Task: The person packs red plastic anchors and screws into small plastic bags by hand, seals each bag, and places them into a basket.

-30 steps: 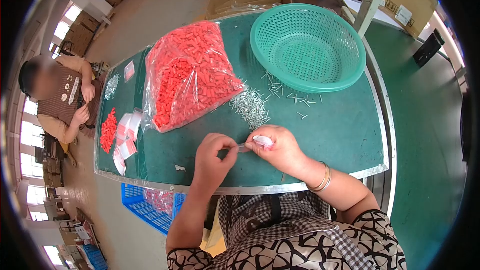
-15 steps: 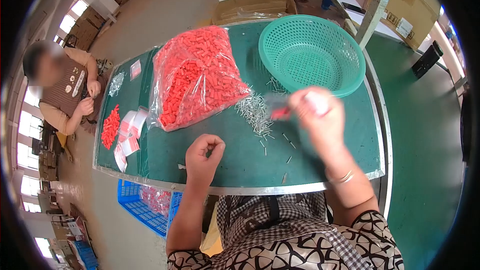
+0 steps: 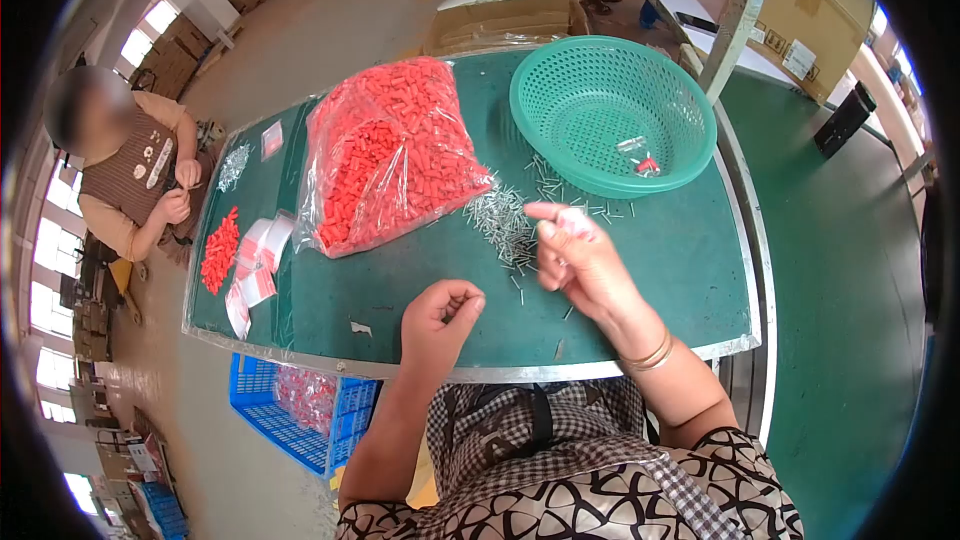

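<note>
On my feed, the pins lie every which way on the table, just left of the right hand, which grips a pale wad, nearer than the curled left hand, whose contents I can't tell.

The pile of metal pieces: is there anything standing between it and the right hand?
Nothing visible: the right hand is close beside the pile of metal pieces, at its right edge; whether they touch, I cannot tell.
</note>
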A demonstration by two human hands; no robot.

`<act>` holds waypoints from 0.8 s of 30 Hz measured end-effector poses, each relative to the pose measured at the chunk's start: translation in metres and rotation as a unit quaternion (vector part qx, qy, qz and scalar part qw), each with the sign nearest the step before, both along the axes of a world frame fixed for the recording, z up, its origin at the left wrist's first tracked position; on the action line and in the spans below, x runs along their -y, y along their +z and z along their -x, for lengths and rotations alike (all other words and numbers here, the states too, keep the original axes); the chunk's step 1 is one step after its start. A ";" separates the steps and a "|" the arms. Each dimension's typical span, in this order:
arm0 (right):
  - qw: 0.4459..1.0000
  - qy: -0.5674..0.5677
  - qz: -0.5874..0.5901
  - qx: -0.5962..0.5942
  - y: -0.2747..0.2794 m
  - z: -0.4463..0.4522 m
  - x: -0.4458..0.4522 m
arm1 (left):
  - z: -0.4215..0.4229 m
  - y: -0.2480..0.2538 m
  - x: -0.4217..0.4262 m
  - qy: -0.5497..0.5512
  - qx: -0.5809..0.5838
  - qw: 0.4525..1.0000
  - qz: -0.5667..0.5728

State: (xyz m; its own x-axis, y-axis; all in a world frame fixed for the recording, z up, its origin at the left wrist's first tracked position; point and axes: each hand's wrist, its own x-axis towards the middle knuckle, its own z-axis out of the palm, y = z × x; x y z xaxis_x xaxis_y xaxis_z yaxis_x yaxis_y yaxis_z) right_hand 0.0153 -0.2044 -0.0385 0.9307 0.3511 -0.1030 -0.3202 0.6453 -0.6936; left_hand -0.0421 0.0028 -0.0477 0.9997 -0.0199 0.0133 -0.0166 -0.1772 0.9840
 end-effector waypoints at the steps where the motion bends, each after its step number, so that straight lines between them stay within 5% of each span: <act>1: 0.999 0.026 -0.039 -0.026 -0.005 0.001 -0.004 | 0.000 -0.002 0.002 -0.006 0.004 1.000 -0.007; 4: 0.983 0.059 -0.142 -0.097 -0.026 0.000 -0.016 | -0.001 -0.006 0.008 0.007 0.003 1.000 0.001; 16: 0.980 0.036 -0.151 -0.126 -0.045 0.004 -0.025 | -0.017 -0.025 0.047 0.037 0.058 0.994 -0.086; 19: 0.978 0.023 -0.156 -0.138 -0.048 0.003 -0.025 | -0.016 -0.017 0.046 0.081 -0.039 0.994 0.060; 24: 0.980 0.008 -0.137 -0.142 -0.050 0.003 -0.024 | -0.015 -0.024 0.037 0.122 -0.011 0.984 0.131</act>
State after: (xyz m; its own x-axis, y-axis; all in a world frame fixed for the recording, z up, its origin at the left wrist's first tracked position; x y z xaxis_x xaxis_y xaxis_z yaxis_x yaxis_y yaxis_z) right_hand 0.0126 -0.1800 -0.0880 0.8725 0.4156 -0.2570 -0.4864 0.7886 -0.3761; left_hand -0.0274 -0.0344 -0.0714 0.9742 0.2227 -0.0364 0.0174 0.0867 0.9961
